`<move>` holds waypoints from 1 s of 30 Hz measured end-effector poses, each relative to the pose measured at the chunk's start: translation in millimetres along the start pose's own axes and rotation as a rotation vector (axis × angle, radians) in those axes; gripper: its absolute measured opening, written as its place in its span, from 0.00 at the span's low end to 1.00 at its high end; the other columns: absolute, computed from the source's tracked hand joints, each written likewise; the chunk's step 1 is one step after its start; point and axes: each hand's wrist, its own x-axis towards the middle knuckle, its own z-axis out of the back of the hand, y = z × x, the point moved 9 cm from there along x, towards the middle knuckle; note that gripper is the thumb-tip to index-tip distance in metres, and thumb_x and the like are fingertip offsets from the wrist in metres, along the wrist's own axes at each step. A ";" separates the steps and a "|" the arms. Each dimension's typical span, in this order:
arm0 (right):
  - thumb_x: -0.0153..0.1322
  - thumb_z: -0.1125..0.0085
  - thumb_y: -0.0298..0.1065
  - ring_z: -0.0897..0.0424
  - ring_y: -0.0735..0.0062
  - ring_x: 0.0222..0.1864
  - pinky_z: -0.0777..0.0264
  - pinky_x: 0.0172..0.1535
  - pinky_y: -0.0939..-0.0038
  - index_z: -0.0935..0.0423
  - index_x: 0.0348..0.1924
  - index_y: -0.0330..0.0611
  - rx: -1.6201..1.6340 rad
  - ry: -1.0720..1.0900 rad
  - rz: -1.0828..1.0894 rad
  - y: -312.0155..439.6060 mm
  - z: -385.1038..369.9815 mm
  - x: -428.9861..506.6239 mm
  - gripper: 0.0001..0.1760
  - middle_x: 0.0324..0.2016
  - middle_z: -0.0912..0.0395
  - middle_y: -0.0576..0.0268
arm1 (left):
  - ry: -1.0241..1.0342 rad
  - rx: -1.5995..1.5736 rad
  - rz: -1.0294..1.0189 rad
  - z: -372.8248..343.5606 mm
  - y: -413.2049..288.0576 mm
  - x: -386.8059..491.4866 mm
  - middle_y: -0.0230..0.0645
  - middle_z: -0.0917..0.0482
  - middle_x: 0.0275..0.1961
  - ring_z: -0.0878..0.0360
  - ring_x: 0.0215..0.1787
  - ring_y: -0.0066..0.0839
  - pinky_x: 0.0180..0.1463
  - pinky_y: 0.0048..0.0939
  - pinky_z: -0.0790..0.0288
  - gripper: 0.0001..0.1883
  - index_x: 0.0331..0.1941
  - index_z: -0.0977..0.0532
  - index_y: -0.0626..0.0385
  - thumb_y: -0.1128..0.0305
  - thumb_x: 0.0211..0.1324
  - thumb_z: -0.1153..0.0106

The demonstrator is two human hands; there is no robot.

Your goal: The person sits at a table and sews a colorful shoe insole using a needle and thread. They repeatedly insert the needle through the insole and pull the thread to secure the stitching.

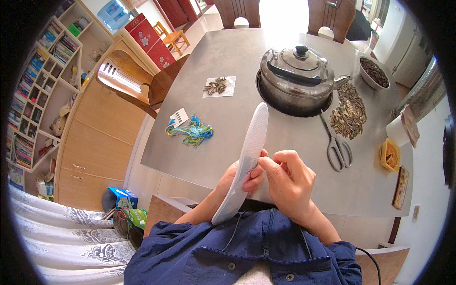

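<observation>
My left hand grips a long white shoe insole, tilted nearly on edge above the table's front side. Its thumb lies behind the insole and its fingers show on the right face, near a small pink patch of stitching. My right hand has thumb and index finger pinched together against that face. Anything thin between those fingertips is too small to make out. A tangle of blue, green and yellow embroidery thread lies to the left. Grey-handled scissors rest on the right, blades pointing away.
A steel kettle stands on a dark round base on the grey table. Sunflower seeds lie beside it; more sit on white paper. Further right are a bowl, a yellow container and a phone-like object.
</observation>
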 end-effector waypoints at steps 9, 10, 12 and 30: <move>0.59 0.35 0.23 0.24 0.69 0.23 0.30 0.24 0.74 0.21 0.31 0.37 0.095 0.003 -0.093 -13.6 -2.7 2.2 0.07 0.27 0.28 0.58 | -0.153 0.269 -0.133 7.5 -15.6 7.1 0.27 0.30 0.25 0.36 0.15 0.16 0.17 0.17 0.41 0.17 0.46 0.33 0.58 0.57 0.64 0.47; 0.59 0.36 0.22 0.24 0.69 0.22 0.30 0.25 0.75 0.21 0.31 0.37 0.165 -0.039 -0.132 -19.5 -2.6 1.3 0.07 0.27 0.28 0.58 | -0.177 0.282 -0.161 6.1 -19.6 8.1 0.28 0.29 0.26 0.35 0.16 0.16 0.18 0.17 0.39 0.17 0.46 0.33 0.58 0.57 0.64 0.47; 0.61 0.37 0.20 0.25 0.75 0.25 0.32 0.28 0.79 0.21 0.32 0.36 0.376 -0.047 -0.352 -44.3 -9.3 -6.7 0.06 0.28 0.26 0.61 | -0.223 0.227 -0.194 3.9 -30.3 9.9 0.31 0.23 0.33 0.25 0.28 0.17 0.31 0.18 0.29 0.17 0.46 0.33 0.59 0.64 0.60 0.41; 0.63 0.36 0.24 0.31 0.82 0.23 0.34 0.24 0.82 0.22 0.42 0.39 0.277 -0.312 -0.306 -76.4 -5.9 -13.1 0.13 0.37 0.28 0.61 | -0.354 0.658 -0.328 -1.3 -71.5 10.2 0.34 0.18 0.38 0.20 0.36 0.18 0.38 0.21 0.26 0.13 0.42 0.24 0.62 0.74 0.53 0.36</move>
